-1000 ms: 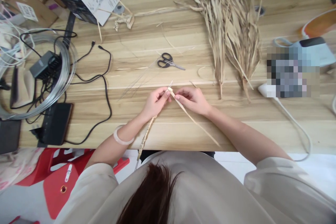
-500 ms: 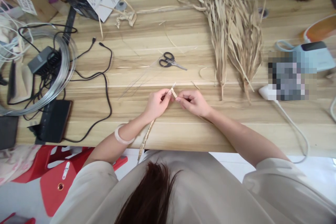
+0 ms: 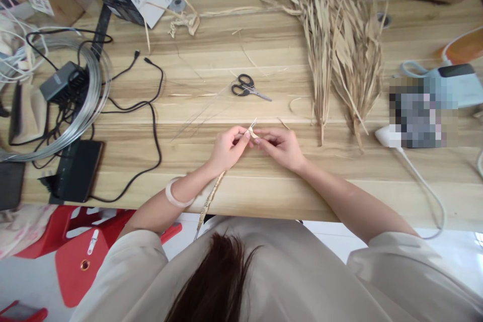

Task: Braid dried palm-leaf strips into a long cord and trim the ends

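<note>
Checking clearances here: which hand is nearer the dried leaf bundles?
Right. The right hand is left of the dried leaf bundles, toward their stem ends; the left hand is farther left, with the right hand between it and them.

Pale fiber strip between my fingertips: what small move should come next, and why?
Perhaps wind the pale fiber strip around the wire-like ends with your right hand while your left hand pinches their base: the strip curves between both hands, those ends poke out bare, and the cord below your left hand looks wrapped.
</note>
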A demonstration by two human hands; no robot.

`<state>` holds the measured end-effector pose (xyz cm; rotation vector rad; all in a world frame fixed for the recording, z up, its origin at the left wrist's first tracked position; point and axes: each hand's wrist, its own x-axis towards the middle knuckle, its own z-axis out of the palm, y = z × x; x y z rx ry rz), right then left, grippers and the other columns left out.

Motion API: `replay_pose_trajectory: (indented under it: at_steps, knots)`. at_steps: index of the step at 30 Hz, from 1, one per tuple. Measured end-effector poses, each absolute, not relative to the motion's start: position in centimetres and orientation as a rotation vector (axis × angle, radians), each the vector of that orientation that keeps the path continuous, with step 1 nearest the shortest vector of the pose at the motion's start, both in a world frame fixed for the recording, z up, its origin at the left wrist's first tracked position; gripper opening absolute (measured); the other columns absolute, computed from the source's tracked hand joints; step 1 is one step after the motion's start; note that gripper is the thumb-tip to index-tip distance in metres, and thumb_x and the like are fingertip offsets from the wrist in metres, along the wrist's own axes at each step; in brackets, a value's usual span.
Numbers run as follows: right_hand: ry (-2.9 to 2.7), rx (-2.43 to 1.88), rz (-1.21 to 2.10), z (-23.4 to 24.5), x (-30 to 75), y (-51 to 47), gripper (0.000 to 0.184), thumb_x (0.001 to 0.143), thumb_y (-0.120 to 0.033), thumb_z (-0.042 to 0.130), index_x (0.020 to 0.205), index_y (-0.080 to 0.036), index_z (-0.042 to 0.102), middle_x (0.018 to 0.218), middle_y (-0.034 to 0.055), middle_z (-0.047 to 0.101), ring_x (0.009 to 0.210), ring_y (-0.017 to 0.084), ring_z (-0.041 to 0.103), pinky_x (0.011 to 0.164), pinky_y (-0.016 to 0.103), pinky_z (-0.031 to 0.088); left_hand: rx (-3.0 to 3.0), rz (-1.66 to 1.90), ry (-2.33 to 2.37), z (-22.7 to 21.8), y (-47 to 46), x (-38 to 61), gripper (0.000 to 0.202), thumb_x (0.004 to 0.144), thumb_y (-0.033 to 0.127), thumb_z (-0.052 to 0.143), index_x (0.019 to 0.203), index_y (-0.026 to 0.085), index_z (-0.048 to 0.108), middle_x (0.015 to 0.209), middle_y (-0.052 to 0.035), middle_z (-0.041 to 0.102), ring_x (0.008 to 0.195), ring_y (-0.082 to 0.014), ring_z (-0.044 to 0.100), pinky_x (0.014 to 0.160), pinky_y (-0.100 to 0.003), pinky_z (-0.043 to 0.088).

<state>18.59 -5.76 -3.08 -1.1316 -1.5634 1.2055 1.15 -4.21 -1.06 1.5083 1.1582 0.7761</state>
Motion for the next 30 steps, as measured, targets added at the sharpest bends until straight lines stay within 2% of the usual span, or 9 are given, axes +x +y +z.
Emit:
replay_pose_trajectory:
  at_steps: [3, 5, 7, 11, 16, 22, 30]
  knots:
    - [-1.661, -1.168, 1.008, -2.8, 18.5, -6.1, 0.023, 0.085, -0.029, 0.057, 0.092, -0.014, 0.073, 0.066, 0.003, 0.07, 0.051, 0.009, 0.055, 0.05, 0.022, 0.042, 1.488, 0.773, 1.172, -1.1, -4.3, 1.3, 0.031, 0.086, 0.042, 0.055, 0.082, 0.012, 0.063, 0.07, -0.006, 0.07, 0.053, -0.0079, 0.056, 0.051, -0.019, 0.041]
    - [-1.685, -1.198, 0.868, -2.5, 18.3, -6.3, 0.022, 0.085, -0.026, 0.056, 0.09, -0.016, 0.075, 0.07, 0.0036, 0.072, 0.052, 0.01, 0.057, 0.052, 0.022, 0.044, 1.476, 0.779, 1.177, -1.2, -4.3, 1.4, 0.031, 0.085, 0.042, 0.056, 0.083, 0.012, 0.064, 0.071, -0.0065, 0.07, 0.054, -0.0084, 0.057, 0.052, -0.02, 0.041]
    - [-1.688, -1.224, 0.791, -2.3, 18.2, -6.6, 0.023, 0.085, -0.023, 0.055, 0.092, -0.015, 0.075, 0.074, 0.0044, 0.074, 0.053, 0.01, 0.058, 0.052, 0.022, 0.045, 1.468, 0.796, 1.177, -1.3, -4.4, 1.4, 0.031, 0.086, 0.042, 0.056, 0.084, 0.012, 0.065, 0.071, -0.0067, 0.071, 0.055, -0.0086, 0.057, 0.052, -0.02, 0.041]
    - [-1.73, -1.221, 0.767, -2.3, 18.0, -6.7, 0.026, 0.086, -0.02, 0.052, 0.097, -0.013, 0.074, 0.067, 0.0028, 0.072, 0.047, 0.008, 0.054, 0.049, 0.02, 0.044, 1.479, 0.82, 1.172, -1.4, -4.4, 1.5, 0.031, 0.087, 0.041, 0.054, 0.085, 0.012, 0.065, 0.072, -0.0067, 0.07, 0.055, -0.0083, 0.056, 0.05, -0.019, 0.039]
    - [-1.79, -1.173, 0.543, -2.8, 17.9, -6.8, 0.025, 0.084, -0.017, 0.053, 0.096, -0.013, 0.074, 0.072, 0.0044, 0.074, 0.049, 0.009, 0.057, 0.05, 0.019, 0.045, 1.462, 0.839, 1.152, -1.4, -4.4, 1.5, 0.031, 0.086, 0.041, 0.056, 0.084, 0.012, 0.065, 0.069, -0.0064, 0.069, 0.055, -0.0084, 0.055, 0.049, -0.019, 0.038]
    - [-1.78, -1.153, 0.473, -2.9, 17.8, -6.8, 0.025, 0.085, -0.017, 0.053, 0.099, -0.011, 0.073, 0.064, 0.0032, 0.072, 0.045, 0.007, 0.054, 0.047, 0.018, 0.043, 1.437, 0.863, 1.13, -1.4, -4.4, 1.5, 0.031, 0.085, 0.042, 0.056, 0.084, 0.012, 0.064, 0.068, -0.0057, 0.069, 0.053, -0.0078, 0.054, 0.049, -0.02, 0.038]
    - [-1.988, -1.135, 0.355, -3.4, 18.1, -6.7, 0.033, 0.087, -0.015, 0.046, 0.112, -0.015, 0.068, 0.077, 0.0048, 0.075, 0.058, 0.011, 0.064, 0.056, 0.02, 0.05, 1.451, 0.867, 1.132, -1.6, -4.6, 1.6, 0.03, 0.085, 0.041, 0.055, 0.079, 0.013, 0.062, 0.067, -0.0048, 0.068, 0.052, -0.0075, 0.053, 0.05, -0.02, 0.039]
